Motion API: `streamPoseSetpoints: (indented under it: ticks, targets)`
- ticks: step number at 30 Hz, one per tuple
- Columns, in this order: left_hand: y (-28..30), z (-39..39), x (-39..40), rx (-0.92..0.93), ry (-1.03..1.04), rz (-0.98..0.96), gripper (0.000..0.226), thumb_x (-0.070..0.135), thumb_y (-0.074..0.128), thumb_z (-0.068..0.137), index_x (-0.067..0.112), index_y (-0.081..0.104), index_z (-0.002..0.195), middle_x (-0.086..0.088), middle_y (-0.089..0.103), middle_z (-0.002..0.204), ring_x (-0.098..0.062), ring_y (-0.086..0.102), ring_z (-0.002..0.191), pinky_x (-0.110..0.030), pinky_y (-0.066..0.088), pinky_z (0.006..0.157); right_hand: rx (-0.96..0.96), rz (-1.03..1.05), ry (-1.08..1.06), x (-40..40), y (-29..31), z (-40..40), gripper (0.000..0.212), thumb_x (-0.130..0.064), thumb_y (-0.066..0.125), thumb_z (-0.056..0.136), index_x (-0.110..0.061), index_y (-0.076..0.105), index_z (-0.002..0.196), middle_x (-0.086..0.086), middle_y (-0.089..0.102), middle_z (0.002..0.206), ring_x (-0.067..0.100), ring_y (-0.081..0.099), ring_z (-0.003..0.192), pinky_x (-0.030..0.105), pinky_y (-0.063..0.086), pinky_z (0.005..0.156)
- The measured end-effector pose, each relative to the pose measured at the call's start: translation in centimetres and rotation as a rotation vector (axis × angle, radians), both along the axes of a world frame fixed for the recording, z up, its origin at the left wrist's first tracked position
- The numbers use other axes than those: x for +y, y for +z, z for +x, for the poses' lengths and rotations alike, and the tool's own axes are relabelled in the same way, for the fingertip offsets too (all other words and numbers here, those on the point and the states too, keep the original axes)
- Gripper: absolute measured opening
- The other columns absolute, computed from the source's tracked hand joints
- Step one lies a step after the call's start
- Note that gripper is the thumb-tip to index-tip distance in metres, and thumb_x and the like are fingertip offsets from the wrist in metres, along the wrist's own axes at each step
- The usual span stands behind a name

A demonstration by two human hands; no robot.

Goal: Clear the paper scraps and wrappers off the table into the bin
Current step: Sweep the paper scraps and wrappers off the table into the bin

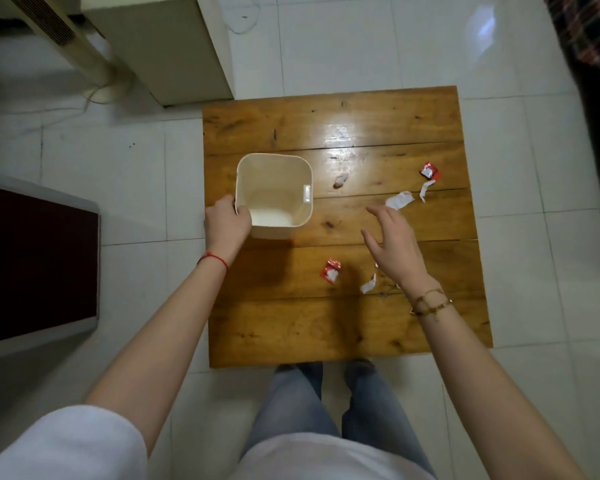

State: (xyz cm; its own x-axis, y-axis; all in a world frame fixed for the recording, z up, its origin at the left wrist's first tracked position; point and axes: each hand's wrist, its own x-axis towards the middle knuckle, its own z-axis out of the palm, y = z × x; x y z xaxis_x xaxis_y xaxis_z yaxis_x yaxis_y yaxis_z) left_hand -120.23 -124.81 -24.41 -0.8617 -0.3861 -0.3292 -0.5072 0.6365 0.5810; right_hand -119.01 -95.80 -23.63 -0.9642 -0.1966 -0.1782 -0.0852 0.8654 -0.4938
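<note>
A cream square bin (274, 164) stands on the left part of the wooden table (326, 327); nothing shows inside it. My left hand (226, 225) grips its near-left rim. My right hand (394, 242) hovers open over the table's middle right, fingers spread, holding nothing. Just beyond its fingertips lies a white paper scrap (399, 200). A thin white strip (424, 189) and a red wrapper (430, 170) lie farther right. A small crumpled scrap (340, 181) sits right of the bin. Another red wrapper (331, 269) and a white scrap (368, 284) lie nearer me.
The table stands on a white tiled floor (361, 46). A beige cabinet (160, 46) sits at the back left, a dark red panel (32, 265) at the left, and checked fabric (589, 29) at the far right. My legs in jeans (291, 403) are at the table's near edge.
</note>
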Motion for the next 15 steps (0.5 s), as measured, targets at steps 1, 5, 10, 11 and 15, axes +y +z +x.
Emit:
streamPoseSetpoints:
  ticks: [1, 5, 10, 11, 15]
  targets:
    - [0.3, 1.6, 1.0, 0.000, -0.009, 0.005, 0.023, 0.017, 0.047, 0.089, 0.008, 0.063, 0.103, -0.012, 0.067, 0.100, -0.027, 0.064, 0.089, -0.021, 0.051, 0.061, -0.002, -0.001, 0.000, 0.8, 0.1, 1.1, 0.041, -0.021, 0.057, 0.093, -0.008, 0.049, 0.132, 0.009, 0.054, 0.129, 0.024, 0.048, 0.123, 0.034, 0.038, 0.104]
    - [1.3, 8.0, 5.1, -0.018, -0.009, 0.058, 0.030, 0.020, 0.048, 0.091, 0.012, 0.061, 0.117, -0.008, 0.067, 0.103, -0.019, 0.063, 0.085, -0.017, 0.050, 0.061, -0.022, -0.031, -0.034, 4.8, 0.5, 5.3, 0.041, -0.020, 0.057, 0.093, -0.008, 0.050, 0.132, 0.011, 0.055, 0.129, 0.025, 0.048, 0.123, 0.040, 0.041, 0.104]
    - [2.0, 16.4, 10.9, -0.034, 0.037, 0.100, 0.030, 0.022, 0.049, 0.093, 0.013, 0.060, 0.118, -0.005, 0.068, 0.102, -0.016, 0.064, 0.084, -0.015, 0.050, 0.058, -0.052, -0.039, -0.013, 10.2, -0.2, 9.5, 0.043, -0.023, 0.056, 0.094, -0.009, 0.048, 0.134, 0.010, 0.053, 0.133, 0.025, 0.046, 0.126, 0.040, 0.039, 0.107]
    - [2.1, 17.9, 12.1, -0.043, 0.049, 0.107, 0.029, 0.021, 0.048, 0.092, 0.012, 0.061, 0.117, -0.005, 0.068, 0.101, -0.018, 0.065, 0.084, -0.016, 0.050, 0.058, -0.049, -0.035, -0.012, 11.1, -0.4, 10.1, 0.043, -0.024, 0.056, 0.094, -0.010, 0.047, 0.134, 0.010, 0.053, 0.133, 0.025, 0.046, 0.126, 0.040, 0.038, 0.108]
    - [2.0, 23.3, 16.9, -0.062, 0.129, 0.083, 0.028, 0.017, 0.046, 0.091, 0.011, 0.063, 0.113, -0.007, 0.068, 0.097, -0.020, 0.061, 0.080, -0.019, 0.048, 0.059, -0.019, -0.037, 0.011, 14.2, -1.5, 11.9, 0.042, -0.024, 0.056, 0.094, -0.012, 0.047, 0.134, 0.009, 0.055, 0.129, 0.024, 0.047, 0.124, 0.036, 0.037, 0.105]
